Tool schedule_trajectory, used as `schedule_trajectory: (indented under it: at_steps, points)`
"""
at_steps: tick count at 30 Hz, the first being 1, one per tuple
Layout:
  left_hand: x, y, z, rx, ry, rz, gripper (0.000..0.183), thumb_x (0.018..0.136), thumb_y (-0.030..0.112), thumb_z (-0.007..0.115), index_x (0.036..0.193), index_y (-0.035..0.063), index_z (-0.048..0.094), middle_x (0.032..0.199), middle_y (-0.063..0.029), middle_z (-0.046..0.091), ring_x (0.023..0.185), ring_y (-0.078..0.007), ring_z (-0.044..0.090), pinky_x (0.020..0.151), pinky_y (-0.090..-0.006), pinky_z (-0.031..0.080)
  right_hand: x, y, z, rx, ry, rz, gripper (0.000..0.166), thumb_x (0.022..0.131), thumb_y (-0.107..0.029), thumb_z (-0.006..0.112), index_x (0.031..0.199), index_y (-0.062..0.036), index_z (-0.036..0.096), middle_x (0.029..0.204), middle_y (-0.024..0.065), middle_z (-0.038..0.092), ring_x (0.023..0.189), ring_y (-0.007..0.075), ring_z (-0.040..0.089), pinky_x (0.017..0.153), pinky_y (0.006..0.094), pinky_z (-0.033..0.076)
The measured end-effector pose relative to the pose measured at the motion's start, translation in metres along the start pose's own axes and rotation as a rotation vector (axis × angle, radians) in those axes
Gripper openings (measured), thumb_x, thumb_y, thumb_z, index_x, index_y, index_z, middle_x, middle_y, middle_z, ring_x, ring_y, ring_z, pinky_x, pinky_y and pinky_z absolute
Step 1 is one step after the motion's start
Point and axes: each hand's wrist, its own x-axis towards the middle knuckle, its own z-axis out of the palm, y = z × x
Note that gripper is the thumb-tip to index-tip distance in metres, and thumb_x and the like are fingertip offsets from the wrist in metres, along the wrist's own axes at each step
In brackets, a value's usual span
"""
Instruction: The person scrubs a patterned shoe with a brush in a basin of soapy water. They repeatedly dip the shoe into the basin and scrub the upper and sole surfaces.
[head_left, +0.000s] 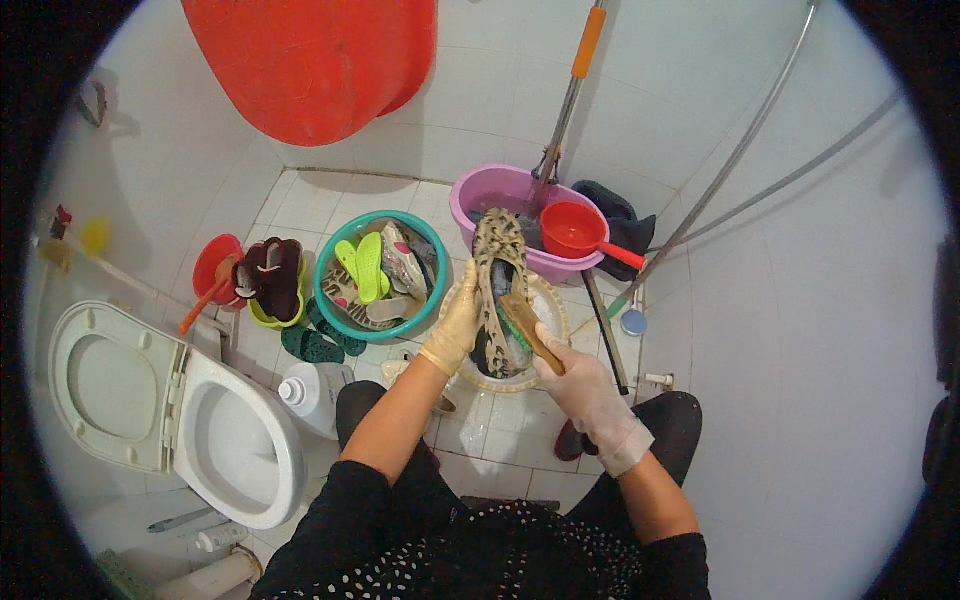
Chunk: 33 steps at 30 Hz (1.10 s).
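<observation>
In a pale glove, my left hand (457, 319) grips the left side of a leopard-print slip-on shoe (501, 244), held toe away from me with its opening facing up. My gloved right hand (589, 394) is closed around a wooden-backed scrub brush (529, 330). The brush's green bristles rest at the inside heel part of the shoe. Beneath both hands stands a cream basin (559, 304) with whitish suds, partly hidden by the shoe. A light-coloured shoe (397, 367) lies on the floor left of that basin, largely covered by my left forearm.
A teal basin (324, 311) holds several shoes and lime-green slippers. Behind the cream basin, a pink tub (469, 184) contains a mop (562, 120) and a red dipper (574, 229). A white jug (319, 394) and a toilet (289, 480) stand at left. A squeegee-like pole (606, 337) lies right.
</observation>
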Motion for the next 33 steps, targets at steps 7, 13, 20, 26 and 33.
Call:
schedule_trajectory:
  at_steps: [7,13,20,26,33]
  points:
    - [0.003,-0.006,0.008,0.068,0.078,-0.090,0.062,0.107,0.057,0.033,0.144,0.0104,0.051,0.133,-0.0084,0.062,0.115,-0.0215,0.062,0.099,-0.0383,0.052,0.010,0.003,0.012,0.041,-0.072,0.175,0.053,0.098,-0.031,0.058,0.150,-0.0235,0.048,0.108,0.0197,0.072,0.100,0.0419,0.068,0.093,0.0495,0.052]
    - [-0.006,-0.015,0.030,0.187,0.199,-0.111,0.061,0.106,0.057,0.039,0.137,0.0078,0.057,0.125,-0.0073,0.066,0.107,-0.0180,0.065,0.092,-0.0337,0.055,0.047,-0.016,0.005,-0.114,-0.006,0.318,0.053,0.099,-0.038,0.055,0.150,-0.0246,0.049,0.111,0.0289,0.069,0.106,0.0441,0.066,0.095,0.0450,0.052]
    - [-0.007,-0.012,0.029,0.143,0.177,-0.108,0.055,0.107,0.052,0.039,0.139,0.0092,0.055,0.129,-0.0063,0.064,0.113,-0.0202,0.061,0.100,-0.0358,0.050,0.023,0.003,0.018,-0.095,-0.041,0.259,0.054,0.100,-0.031,0.057,0.152,-0.0209,0.046,0.113,0.0251,0.069,0.106,0.0425,0.066,0.095,0.0514,0.051]
    - [-0.020,-0.005,0.042,0.195,0.155,-0.060,0.060,0.107,0.056,0.037,0.135,0.0082,0.059,0.120,-0.0055,0.067,0.104,-0.0167,0.064,0.091,-0.0310,0.054,0.053,0.011,0.039,-0.043,0.069,0.181,0.053,0.100,-0.037,0.055,0.150,-0.0205,0.047,0.112,0.0276,0.069,0.104,0.0436,0.067,0.094,0.0476,0.052]
    - [-0.012,-0.006,0.032,0.052,0.221,-0.115,0.043,0.107,0.043,0.048,0.125,0.0076,0.065,0.110,-0.0040,0.070,0.098,-0.0155,0.066,0.087,-0.0328,0.056,0.040,-0.012,-0.001,-0.237,-0.165,0.340,0.054,0.099,-0.039,0.053,0.150,-0.0217,0.047,0.115,0.0253,0.069,0.106,0.0425,0.066,0.096,0.0493,0.051]
